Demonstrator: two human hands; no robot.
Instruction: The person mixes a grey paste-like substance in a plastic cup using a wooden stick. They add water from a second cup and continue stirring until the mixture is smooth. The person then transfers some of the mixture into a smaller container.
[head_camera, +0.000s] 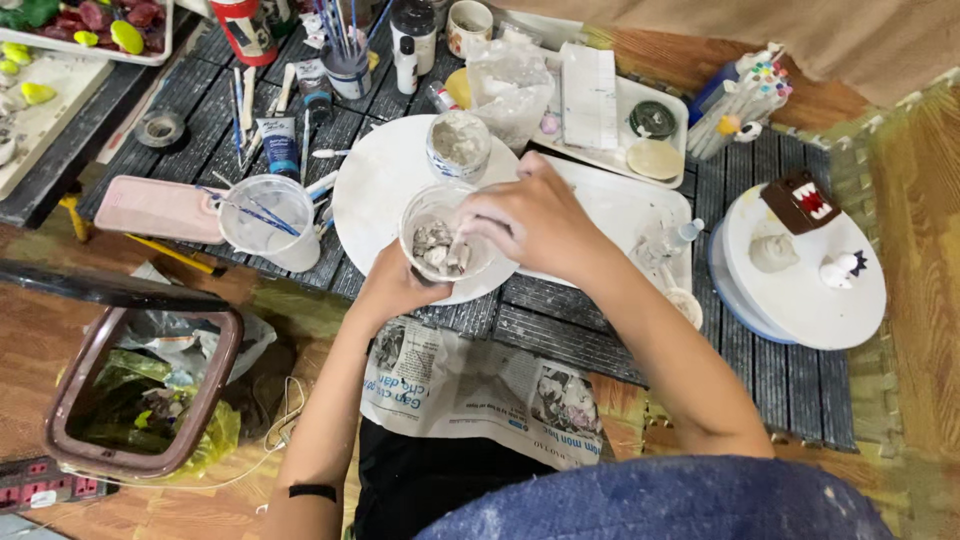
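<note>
The left hand (395, 285) grips a clear cup (445, 235) of grey lumps from six o'clock, over the white plate (375, 190). The right hand (535, 220), fingers pinched on a stick inside, looks mid-stir; next, steady circling seems needed.

Grey lumps fill the clear cup (443, 243) on a white round plate (375, 190). The surface (560, 330) is dark grey slats, the newspaper (470, 385) black-and-white print, the bin (140, 390) brown-rimmed.

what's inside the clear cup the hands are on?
The clear cup holds grey-white clay-like lumps. The left hand steadies it from below; the right hand reaches in with a stick-like tool. The cup's bottom and right side are covered.
</note>
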